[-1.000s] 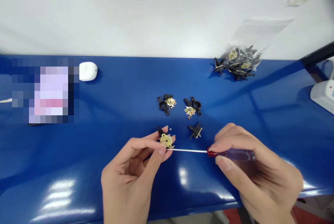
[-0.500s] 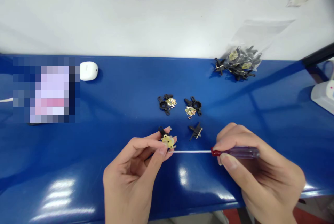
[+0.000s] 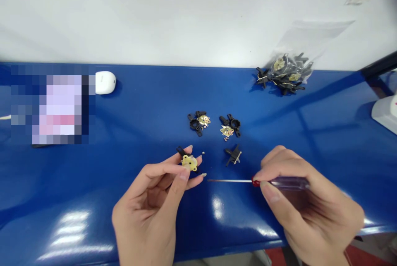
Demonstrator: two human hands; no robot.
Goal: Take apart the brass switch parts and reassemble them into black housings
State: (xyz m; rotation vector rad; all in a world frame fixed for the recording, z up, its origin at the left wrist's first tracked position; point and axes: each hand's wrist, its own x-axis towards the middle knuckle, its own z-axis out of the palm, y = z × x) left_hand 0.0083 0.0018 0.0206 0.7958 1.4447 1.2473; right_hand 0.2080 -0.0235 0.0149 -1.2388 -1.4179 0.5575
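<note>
Between thumb and fingers, my left hand [image 3: 155, 200] grips a small black plastic part with a brass-coloured plate [image 3: 189, 162] on its face. My right hand [image 3: 305, 197] is closed round a screwdriver [image 3: 288, 183] with a clear purplish handle and a red collar. Its thin shaft points left, and the tip is apart from the plate, just right of my left fingertips. A tiny metal piece [image 3: 203, 153] lies near those fingers. Beyond my hands are a black part seen edge-on [image 3: 233, 155] and two black frames [image 3: 195, 124], [image 3: 235, 124] with loose plates and small screws.
On the blue table [image 3: 149, 104], a plastic bag [image 3: 293, 71] with several similar parts lies at the back right. A white rounded case [image 3: 105, 82] sits left, beside a blurred-out rectangular object [image 3: 62, 106]. A white device [image 3: 386, 111] stands at the right edge.
My left hand has moved left with the black part and plate, away from the screwdriver tip. The screwdriver has stayed nearly in place, and its tip now shows.
</note>
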